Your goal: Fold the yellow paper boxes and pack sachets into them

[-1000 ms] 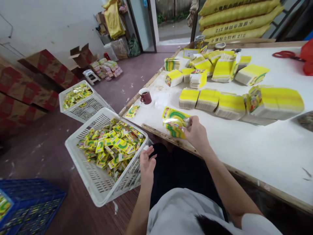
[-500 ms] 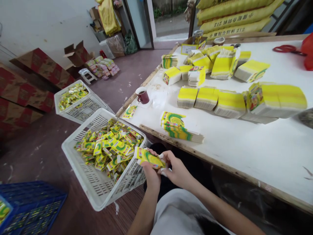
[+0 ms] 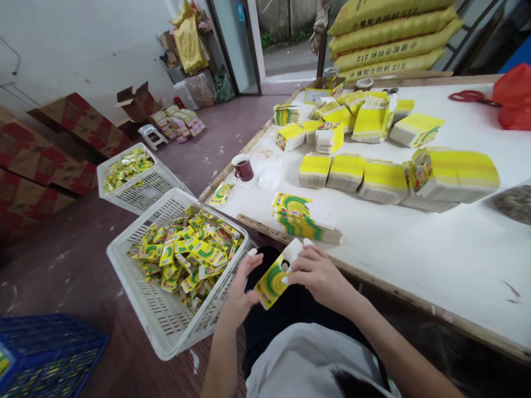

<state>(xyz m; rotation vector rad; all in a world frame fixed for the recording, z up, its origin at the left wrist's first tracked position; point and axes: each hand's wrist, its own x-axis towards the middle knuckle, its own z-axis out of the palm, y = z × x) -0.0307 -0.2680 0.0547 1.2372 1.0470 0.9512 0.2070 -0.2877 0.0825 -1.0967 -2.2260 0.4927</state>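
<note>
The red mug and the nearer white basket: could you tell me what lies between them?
In the head view, one loose yellow-green packet lies on the table between the red mug and the nearer white basket.

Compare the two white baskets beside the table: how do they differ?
The near basket holds a thick heap of yellow-green packets; the far basket has only a thin layer at its back end, its floor partly bare. The near basket lies beside the left hand; the far basket stands further off, by the red cartons. Both are white, slotted plastic.
</note>
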